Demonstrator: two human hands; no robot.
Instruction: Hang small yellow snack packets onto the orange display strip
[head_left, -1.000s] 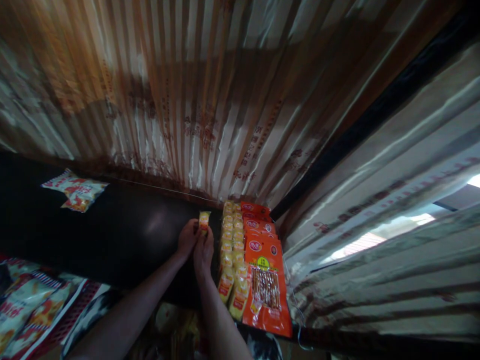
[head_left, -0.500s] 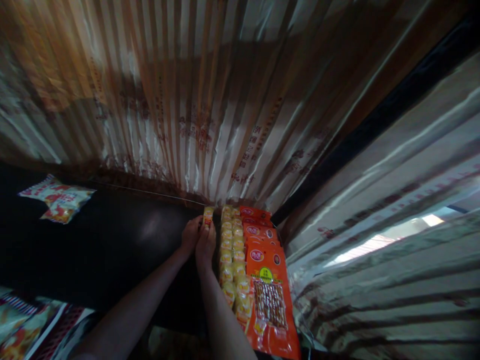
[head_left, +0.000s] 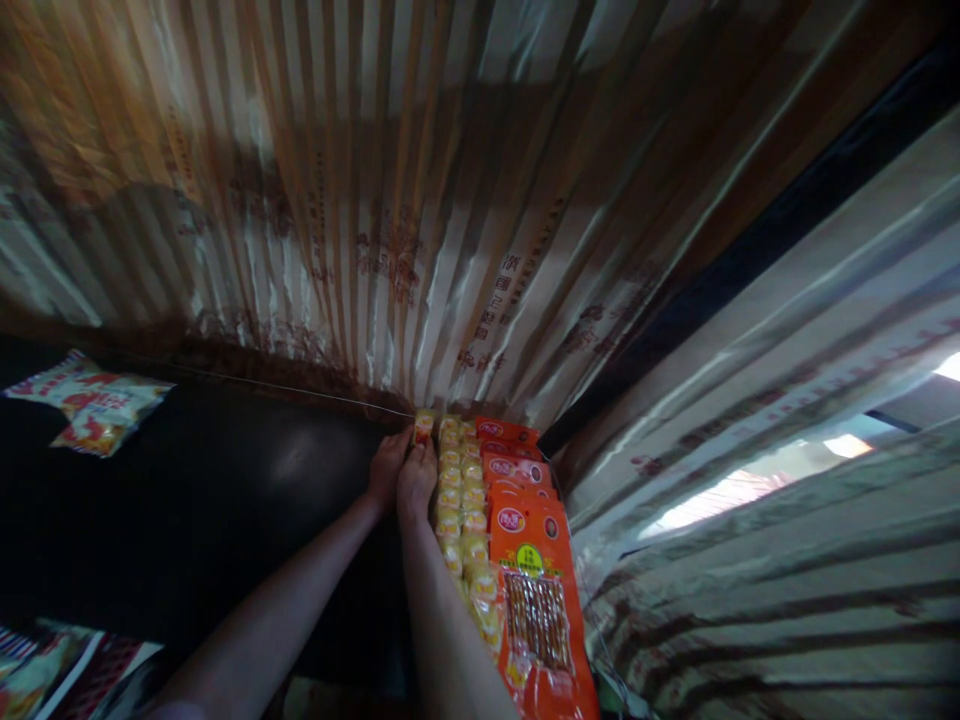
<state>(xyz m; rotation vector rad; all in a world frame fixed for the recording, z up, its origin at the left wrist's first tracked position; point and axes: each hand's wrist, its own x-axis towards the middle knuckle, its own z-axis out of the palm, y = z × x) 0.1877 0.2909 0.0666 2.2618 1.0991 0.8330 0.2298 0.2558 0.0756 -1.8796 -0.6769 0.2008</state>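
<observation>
Both my hands meet at the back edge of the black surface, around a small yellow packet (head_left: 424,426). My left hand (head_left: 389,466) is closed at the packet's left side. At its lower end my right hand (head_left: 417,474) grips it from the front; some fingertips are hidden. Just right of my hands, two rows of similar yellow packets (head_left: 472,497) run from back to front. Beside those rows lie overlapping orange bags (head_left: 525,522), the front one with a clear window showing thin brown sticks.
A black table (head_left: 247,500) spreads out to the left, with a pale snack bag (head_left: 105,405) on it. More bags (head_left: 64,660) show at the lower left. Pleated, printed sheeting (head_left: 390,230) hangs behind. A dark post (head_left: 720,280) slants at the right.
My hands have carried the yellow packet slightly right, close against the back of the packet rows. The view has shifted a little.
</observation>
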